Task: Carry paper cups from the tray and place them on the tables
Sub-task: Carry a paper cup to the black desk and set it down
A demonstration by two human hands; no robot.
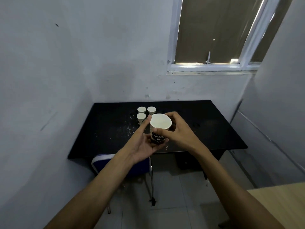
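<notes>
I hold a white paper cup (159,128) with a round black label upright in the air, in front of a black table (206,129). My left hand (143,144) cups its base from below, with the forefinger stretched up along its left side. My right hand (179,131) grips it from the right, thumb across the front and fingers round the back of the rim. Three more white paper cups stand upright on the table beyond it: two in a back row (142,110) (151,110) and one in front (141,117). No tray is in view.
The black table stands against a grey wall under a window (214,33). A blue chair (105,161) is tucked under its front edge. White specks dot the tabletop. A light wooden tabletop corner (283,204) shows at the lower right. Tiled floor lies below.
</notes>
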